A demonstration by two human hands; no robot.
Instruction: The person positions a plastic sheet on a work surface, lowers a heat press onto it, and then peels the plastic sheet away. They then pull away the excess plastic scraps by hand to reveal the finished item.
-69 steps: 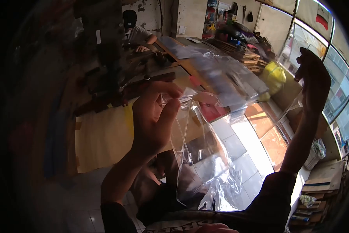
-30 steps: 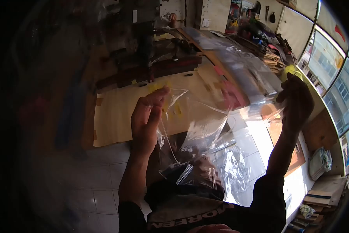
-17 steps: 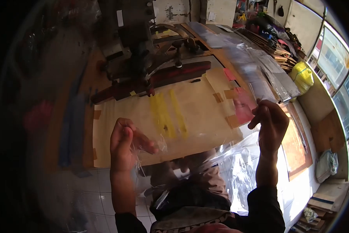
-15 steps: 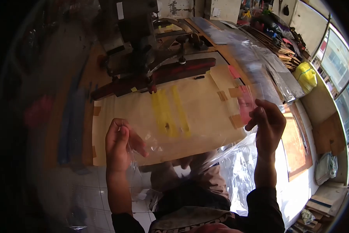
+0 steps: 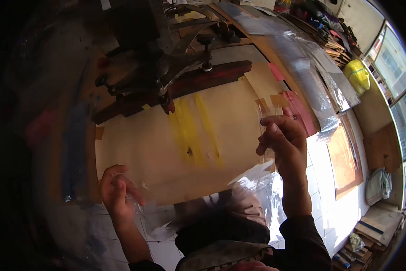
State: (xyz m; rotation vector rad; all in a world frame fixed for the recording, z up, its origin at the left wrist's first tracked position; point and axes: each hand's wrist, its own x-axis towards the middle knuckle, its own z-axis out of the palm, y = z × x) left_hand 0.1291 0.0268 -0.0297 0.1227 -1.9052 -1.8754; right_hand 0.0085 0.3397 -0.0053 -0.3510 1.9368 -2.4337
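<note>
My left hand is closed in a pinch on a see-through plastic sheet, near the front left corner of a tan board. At the board's right side, my right hand pinches the sheet's other side between thumb and fingers. The sheet is so clear that its full outline cannot be made out. Under it lies the tan board, with yellow stripes down its middle and brown tape near its edges. Along the board's far edge runs a dark red bar, joined to a dark metal machine.
Shiny plastic sheets lie along the right of the bench. A yellow bag and a pile of flat pieces are further right. Crinkled clear plastic hangs at the bench's front. An orange-brown framed panel stands at right.
My left hand has moved left and nearer to me. My right hand has shifted left, both still pinching the plastic. The view has shifted slightly, and the sheet no longer reaches over the pink patch.
</note>
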